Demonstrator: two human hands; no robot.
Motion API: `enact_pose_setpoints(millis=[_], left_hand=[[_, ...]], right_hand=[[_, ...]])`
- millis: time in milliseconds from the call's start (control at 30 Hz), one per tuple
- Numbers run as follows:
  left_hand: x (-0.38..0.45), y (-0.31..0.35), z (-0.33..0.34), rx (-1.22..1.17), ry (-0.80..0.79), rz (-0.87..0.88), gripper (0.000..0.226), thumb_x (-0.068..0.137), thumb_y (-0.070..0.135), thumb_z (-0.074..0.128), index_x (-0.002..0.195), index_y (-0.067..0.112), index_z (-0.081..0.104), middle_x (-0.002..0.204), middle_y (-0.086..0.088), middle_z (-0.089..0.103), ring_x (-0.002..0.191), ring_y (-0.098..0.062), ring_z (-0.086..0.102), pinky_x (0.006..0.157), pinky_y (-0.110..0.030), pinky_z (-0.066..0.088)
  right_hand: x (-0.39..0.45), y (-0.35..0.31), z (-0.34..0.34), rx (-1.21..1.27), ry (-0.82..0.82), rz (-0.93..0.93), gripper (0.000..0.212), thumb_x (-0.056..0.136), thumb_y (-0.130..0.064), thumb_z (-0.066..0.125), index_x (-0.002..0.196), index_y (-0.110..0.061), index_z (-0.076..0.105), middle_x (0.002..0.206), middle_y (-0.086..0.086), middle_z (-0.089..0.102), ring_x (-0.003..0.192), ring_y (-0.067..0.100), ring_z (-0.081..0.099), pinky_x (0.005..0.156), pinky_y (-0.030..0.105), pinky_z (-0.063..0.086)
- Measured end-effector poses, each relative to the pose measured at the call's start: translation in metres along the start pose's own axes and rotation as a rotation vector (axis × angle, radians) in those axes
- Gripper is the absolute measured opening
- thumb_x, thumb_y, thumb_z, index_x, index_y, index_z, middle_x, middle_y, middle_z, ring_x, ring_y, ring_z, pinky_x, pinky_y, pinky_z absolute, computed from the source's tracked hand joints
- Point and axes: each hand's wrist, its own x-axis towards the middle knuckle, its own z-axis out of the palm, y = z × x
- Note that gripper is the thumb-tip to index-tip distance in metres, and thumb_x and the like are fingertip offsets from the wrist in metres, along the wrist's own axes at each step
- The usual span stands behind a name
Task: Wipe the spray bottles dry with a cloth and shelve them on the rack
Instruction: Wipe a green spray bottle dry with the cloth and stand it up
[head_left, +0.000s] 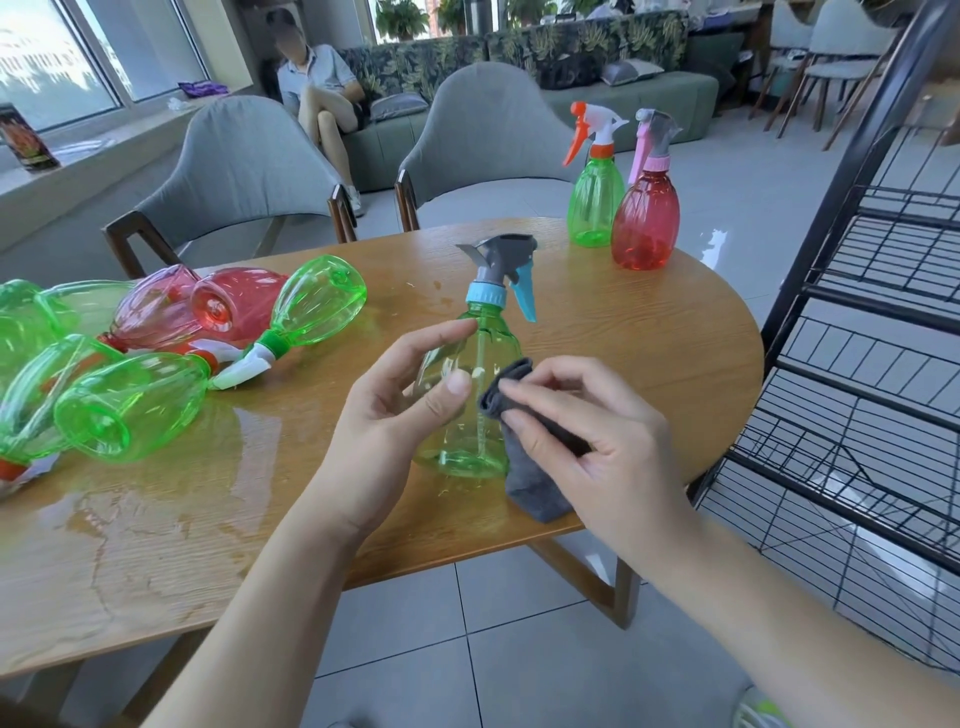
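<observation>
A green spray bottle (480, 415) with a blue collar and grey trigger head stands upright near the front edge of the wooden table (649, 338). My left hand (400, 395) is curled round its left side, thumb and fingertips on the body. My right hand (582, 421) pinches a grey cloth (535, 467) against the bottle's right side. Two upright bottles stand at the far right of the table: a green one with an orange trigger (596, 202) and a red one with a pink trigger (645, 218). Several green and red bottles (156, 364) lie on their sides at the left.
A black wire rack (857, 364) with sloping shelves stands to the right of the table. Water pools on the tabletop (156, 509) at the front left. Two grey chairs (493, 140) stand behind the table. A person sits on a sofa further back.
</observation>
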Motion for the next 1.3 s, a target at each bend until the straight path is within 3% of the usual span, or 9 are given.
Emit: enact_pose_setpoints(millis=[133, 367, 467, 667, 833, 900, 1067, 1167, 1300], left_hand=[[0.002, 0.0, 0.002, 0.029, 0.036, 0.006, 0.042, 0.087, 0.034, 0.079, 0.128, 0.033, 0.073, 0.141, -0.004, 0.067, 0.137, -0.034, 0.058, 0.117, -0.064, 0.043], [0.002, -0.002, 0.004, 0.083, 0.022, 0.005, 0.044, 0.092, 0.038, 0.074, 0.135, 0.034, 0.066, 0.146, -0.005, 0.062, 0.141, -0.034, 0.054, 0.118, -0.066, 0.039], [0.003, -0.002, 0.003, 0.102, 0.032, 0.005, 0.037, 0.1, 0.033, 0.067, 0.137, 0.035, 0.062, 0.142, -0.007, 0.064, 0.136, -0.035, 0.057, 0.117, -0.066, 0.04], [0.004, -0.001, 0.004, 0.196, 0.046, 0.009, 0.029, 0.104, 0.036, 0.06, 0.132, 0.037, 0.066, 0.125, 0.006, 0.068, 0.129, -0.027, 0.06, 0.118, -0.063, 0.039], [0.004, 0.0, 0.006, 0.223, 0.033, 0.019, 0.026, 0.108, 0.034, 0.058, 0.134, 0.032, 0.064, 0.113, 0.014, 0.068, 0.112, -0.01, 0.062, 0.106, -0.038, 0.049], [0.005, 0.0, 0.008, 0.229, 0.051, 0.016, 0.029, 0.104, 0.036, 0.06, 0.133, 0.033, 0.064, 0.116, 0.016, 0.069, 0.114, -0.007, 0.062, 0.104, -0.031, 0.047], [0.009, -0.003, 0.004, 0.178, 0.096, -0.008, 0.037, 0.097, 0.044, 0.07, 0.133, 0.037, 0.065, 0.135, -0.006, 0.067, 0.132, -0.037, 0.059, 0.116, -0.063, 0.043], [0.009, -0.004, -0.002, 0.147, 0.104, -0.032, 0.041, 0.094, 0.051, 0.069, 0.134, 0.042, 0.064, 0.13, -0.001, 0.067, 0.135, -0.038, 0.056, 0.117, -0.065, 0.041], [0.006, -0.005, -0.01, 0.072, 0.002, -0.05, 0.042, 0.099, 0.047, 0.066, 0.139, 0.038, 0.06, 0.134, -0.013, 0.067, 0.126, -0.038, 0.062, 0.112, -0.072, 0.042]], right_hand=[[0.002, 0.002, 0.0, -0.02, -0.006, -0.028, 0.021, 0.095, -0.007, 0.074, 0.115, -0.002, 0.078, 0.108, 0.011, 0.069, 0.1, 0.015, 0.067, 0.093, 0.02, 0.05], [0.007, 0.004, 0.0, -0.026, 0.0, -0.001, 0.019, 0.096, -0.008, 0.073, 0.113, -0.004, 0.079, 0.108, 0.009, 0.069, 0.1, 0.013, 0.066, 0.092, 0.019, 0.049], [-0.001, 0.001, 0.0, 0.008, -0.067, -0.063, 0.017, 0.093, -0.006, 0.076, 0.109, -0.004, 0.08, 0.105, 0.011, 0.068, 0.094, 0.016, 0.068, 0.089, 0.022, 0.052], [-0.001, 0.001, 0.002, 0.003, -0.09, -0.124, 0.016, 0.092, -0.003, 0.077, 0.108, -0.002, 0.08, 0.104, 0.014, 0.068, 0.091, 0.02, 0.069, 0.087, 0.026, 0.056], [0.0, -0.005, 0.008, -0.023, -0.089, -0.17, 0.014, 0.093, -0.003, 0.077, 0.106, -0.003, 0.081, 0.102, 0.012, 0.068, 0.085, 0.022, 0.065, 0.081, 0.028, 0.055], [0.0, -0.005, 0.007, -0.043, -0.128, -0.218, 0.013, 0.093, -0.003, 0.076, 0.105, -0.003, 0.081, 0.1, 0.011, 0.068, 0.086, 0.022, 0.064, 0.08, 0.029, 0.054], [-0.002, 0.003, 0.003, -0.086, -0.148, -0.268, 0.013, 0.096, -0.006, 0.074, 0.107, -0.003, 0.081, 0.1, 0.011, 0.071, 0.087, 0.023, 0.066, 0.083, 0.028, 0.055], [-0.005, 0.008, 0.001, -0.045, -0.127, -0.208, 0.014, 0.098, -0.009, 0.073, 0.108, -0.003, 0.08, 0.103, 0.01, 0.071, 0.09, 0.023, 0.069, 0.082, 0.033, 0.057], [-0.005, 0.005, 0.003, 0.016, -0.129, -0.154, 0.016, 0.097, -0.009, 0.074, 0.11, -0.003, 0.08, 0.104, 0.011, 0.069, 0.09, 0.026, 0.07, 0.081, 0.032, 0.056]])
